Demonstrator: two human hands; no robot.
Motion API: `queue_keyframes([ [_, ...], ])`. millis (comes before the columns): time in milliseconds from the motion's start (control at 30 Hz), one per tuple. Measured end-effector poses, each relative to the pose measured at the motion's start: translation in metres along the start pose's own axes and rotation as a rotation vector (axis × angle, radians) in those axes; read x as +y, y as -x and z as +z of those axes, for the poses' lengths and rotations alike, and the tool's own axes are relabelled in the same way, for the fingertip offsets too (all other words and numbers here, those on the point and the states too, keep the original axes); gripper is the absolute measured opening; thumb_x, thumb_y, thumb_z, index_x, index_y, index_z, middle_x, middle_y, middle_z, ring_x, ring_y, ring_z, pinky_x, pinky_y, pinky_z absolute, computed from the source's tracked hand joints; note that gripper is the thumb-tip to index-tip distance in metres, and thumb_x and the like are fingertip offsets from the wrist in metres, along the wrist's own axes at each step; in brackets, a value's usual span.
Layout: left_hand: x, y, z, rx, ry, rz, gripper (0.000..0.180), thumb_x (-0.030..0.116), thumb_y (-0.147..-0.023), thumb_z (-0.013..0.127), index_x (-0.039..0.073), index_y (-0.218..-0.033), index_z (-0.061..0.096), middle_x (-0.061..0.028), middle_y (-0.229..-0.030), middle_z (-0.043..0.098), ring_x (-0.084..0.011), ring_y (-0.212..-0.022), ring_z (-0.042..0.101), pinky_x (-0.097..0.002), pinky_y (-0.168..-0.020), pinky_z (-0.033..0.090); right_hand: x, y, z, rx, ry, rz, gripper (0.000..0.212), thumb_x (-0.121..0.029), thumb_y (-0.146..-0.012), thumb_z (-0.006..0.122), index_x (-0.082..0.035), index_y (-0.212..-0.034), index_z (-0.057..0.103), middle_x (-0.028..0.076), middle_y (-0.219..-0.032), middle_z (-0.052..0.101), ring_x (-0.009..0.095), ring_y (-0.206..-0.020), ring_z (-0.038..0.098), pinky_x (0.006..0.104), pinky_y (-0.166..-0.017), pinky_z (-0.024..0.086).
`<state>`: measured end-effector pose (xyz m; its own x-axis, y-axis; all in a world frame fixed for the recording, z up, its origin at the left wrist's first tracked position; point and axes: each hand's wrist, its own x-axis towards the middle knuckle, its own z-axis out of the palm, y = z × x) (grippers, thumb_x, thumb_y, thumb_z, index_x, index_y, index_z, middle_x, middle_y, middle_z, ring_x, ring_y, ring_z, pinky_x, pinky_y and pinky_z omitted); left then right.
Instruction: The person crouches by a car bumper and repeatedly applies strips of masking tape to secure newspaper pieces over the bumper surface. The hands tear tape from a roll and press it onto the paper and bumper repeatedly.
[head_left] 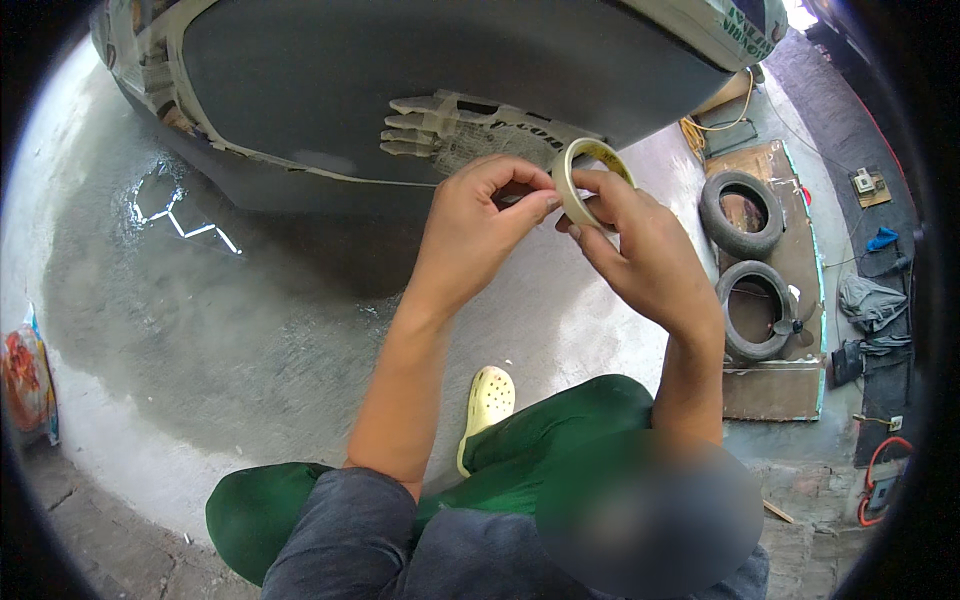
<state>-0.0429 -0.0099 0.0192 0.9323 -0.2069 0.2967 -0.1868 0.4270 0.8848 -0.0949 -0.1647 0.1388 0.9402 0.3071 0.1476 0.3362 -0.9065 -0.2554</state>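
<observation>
A roll of pale masking tape point(564, 186) is gripped by my right hand point(640, 245), with fingers through and around its ring. My left hand point(478, 222) is closed in a pinch, thumb and forefinger meeting at the roll's outer left edge; a loose tape end cannot be made out there. Just beyond my hands is a dark grey car body panel point(330, 95), edged with tape. On the panel, masking paper with printing point(480, 135) covers a patch, with several strips of tape sticking out at its left end.
Wet grey concrete floor point(250, 330) spreads below the panel. Two tires point(742, 214) lie on a brown board point(770, 395) at right. A yellow cord point(735, 122), grey cloth point(872, 302) and red cable point(876, 465) are farther right. A plastic bag point(28, 380) stands at left.
</observation>
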Motion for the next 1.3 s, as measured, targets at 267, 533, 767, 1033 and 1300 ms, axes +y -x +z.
queue_keyframes([
  [267,-0.004,0.002,0.006,0.004,0.085,-0.124,0.013,0.01,-0.092,0.075,-0.001,-0.099,0.074,-0.0059,-0.091,0.074,-0.0108,-0.079,0.069,-0.0251,-0.071,0.056,0.001,-0.001,-0.001,-0.099,0.143,0.003,0.034,-0.001,-0.091,0.066,-0.003,-0.124,0.059,0.014,-0.095,0.077,0.035,-0.095,0.073,0.0424,-0.083,0.053],
  [533,-0.006,0.001,0.01,0.021,0.181,-0.159,0.013,0.011,-0.093,0.075,-0.002,-0.098,0.073,-0.0058,-0.09,0.073,-0.0104,-0.077,0.069,-0.0247,-0.07,0.058,0.004,-0.001,0.003,-0.034,0.112,-0.031,0.031,-0.009,-0.091,0.067,-0.006,-0.121,0.058,0.024,-0.085,0.068,0.046,-0.082,0.067,0.0536,-0.07,0.052],
  [767,-0.007,0.002,0.004,-0.039,0.181,-0.227,0.013,0.014,-0.095,0.074,0.002,-0.1,0.073,-0.003,-0.092,0.073,-0.0089,-0.079,0.067,-0.024,-0.071,0.056,0.007,-0.002,0.001,-0.004,0.252,-0.18,0.037,-0.006,-0.09,0.069,-0.004,-0.127,0.062,0.015,-0.092,0.076,0.035,-0.087,0.073,0.0425,-0.083,0.052],
  [1033,-0.018,0.001,-0.007,-0.058,-0.046,-0.045,0.012,0.013,-0.095,0.071,0.003,-0.103,0.072,-0.0017,-0.095,0.071,-0.0102,-0.084,0.068,-0.0259,-0.076,0.058,-0.007,-0.005,-0.009,-0.124,0.147,0.058,0.038,-0.013,-0.09,0.072,-0.002,-0.126,0.064,0.018,-0.087,0.073,0.035,-0.082,0.072,0.0402,-0.073,0.053],
  [1300,-0.021,-0.002,-0.014,-0.011,0.23,-0.031,0.015,0.014,-0.09,0.08,0.003,-0.1,0.074,-0.0039,-0.094,0.072,-0.0087,-0.084,0.067,-0.0239,-0.072,0.056,-0.002,-0.008,0.015,-0.031,0.139,-0.093,0.044,-0.012,-0.089,0.075,-0.002,-0.13,0.061,0.021,-0.104,0.072,0.038,-0.085,0.071,0.0449,-0.076,0.055],
])
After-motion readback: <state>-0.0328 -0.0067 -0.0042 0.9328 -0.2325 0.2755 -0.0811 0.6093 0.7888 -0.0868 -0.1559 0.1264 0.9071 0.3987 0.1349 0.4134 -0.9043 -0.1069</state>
